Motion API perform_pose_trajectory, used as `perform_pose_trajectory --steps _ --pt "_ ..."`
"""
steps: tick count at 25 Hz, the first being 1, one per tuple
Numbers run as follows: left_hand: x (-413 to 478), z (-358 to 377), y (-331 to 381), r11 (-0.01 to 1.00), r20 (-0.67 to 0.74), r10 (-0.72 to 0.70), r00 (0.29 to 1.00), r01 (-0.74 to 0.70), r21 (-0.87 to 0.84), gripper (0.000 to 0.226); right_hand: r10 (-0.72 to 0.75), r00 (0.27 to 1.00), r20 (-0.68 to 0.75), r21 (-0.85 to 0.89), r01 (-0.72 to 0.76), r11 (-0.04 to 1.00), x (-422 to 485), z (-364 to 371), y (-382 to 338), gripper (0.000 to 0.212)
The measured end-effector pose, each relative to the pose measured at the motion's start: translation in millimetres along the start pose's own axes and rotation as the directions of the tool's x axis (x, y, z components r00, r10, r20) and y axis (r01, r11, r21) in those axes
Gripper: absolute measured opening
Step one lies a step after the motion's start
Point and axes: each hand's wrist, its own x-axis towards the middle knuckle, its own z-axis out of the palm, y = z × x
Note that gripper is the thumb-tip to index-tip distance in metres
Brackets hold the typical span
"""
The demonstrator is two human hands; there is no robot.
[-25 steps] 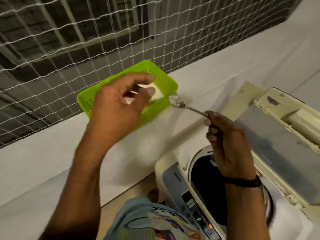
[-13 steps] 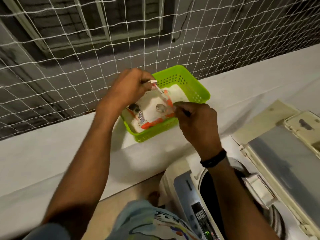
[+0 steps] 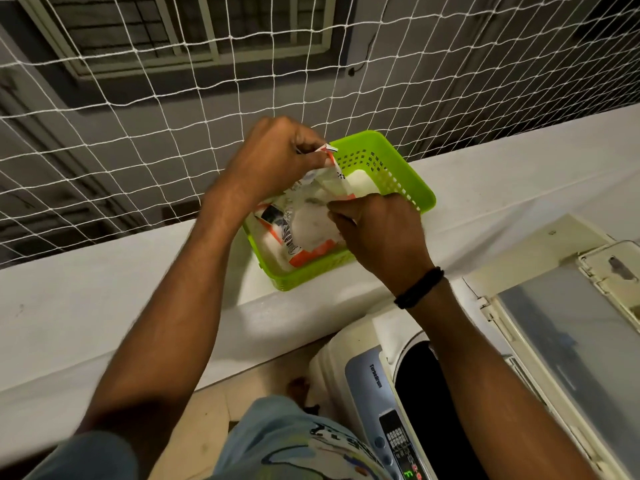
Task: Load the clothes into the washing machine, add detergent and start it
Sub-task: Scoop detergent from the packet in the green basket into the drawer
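Washing machine sits low on the right with its lid up and its dark tub open. A white ledge runs next to it. On the ledge sits a green basket, and the soap bag stands inside it. Both arms reach out to the bag. The left hand pinches the bag's top corner and holds it up. The right hand is at the bag's mouth with fingers curled; I cannot tell what they hold.
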Motion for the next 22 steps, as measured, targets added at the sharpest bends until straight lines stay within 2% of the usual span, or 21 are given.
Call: perform_pose_trajectory --steps 3,7,11,13,15,17,20,22 --pt "-1.4 -0.1 -2.7 1.000 -0.008 0.015 1.000 -0.015 -0.016 0.023 -0.003 0.998 -0.064 -0.038 0.001 0.999 6.1 -3.5 0.3 0.012" --pt "-0.3 3.1 -5.5 0.999 -0.020 0.040 0.999 -0.041 -0.021 0.024 -0.006 0.998 0.062 0.076 0.002 0.997 -2.5 -3.3 -3.2 0.020" --pt "-4.2 2.9 -9.8 0.999 -0.046 0.043 0.998 -0.044 -0.027 0.024 0.155 0.986 0.060 0.115 -0.161 0.980 0.3 -14.7 12.4 0.021" --pt "-6.3 4.0 -8.2 0.999 -0.045 0.042 0.998 -0.044 -0.031 0.024 0.243 0.961 0.130 0.164 -0.262 0.951 5.2 -12.0 18.0 0.025" --pt "-9.0 2.9 -8.8 0.998 -0.047 0.054 0.997 -0.055 -0.023 0.024 0.331 0.916 0.228 0.311 -0.391 0.866 7.2 -10.8 18.6 0.021" --pt "-12.6 0.6 -10.6 0.997 -0.044 0.062 0.997 -0.063 -0.033 0.024 0.419 0.852 0.312 0.377 -0.516 0.769 11.6 -13.8 20.7 0.010" --pt "-15.4 -0.2 -12.2 0.996 -0.029 0.082 0.996 -0.083 -0.031 0.023 0.492 0.735 0.467 0.335 -0.662 0.670 25.3 -14.6 26.8 0.012" --pt "-16.7 -0.6 -15.5 0.996 -0.010 0.088 0.996 -0.088 -0.019 0.022 0.472 0.672 0.570 0.304 -0.706 0.639 36.8 -10.0 28.2 0.013"
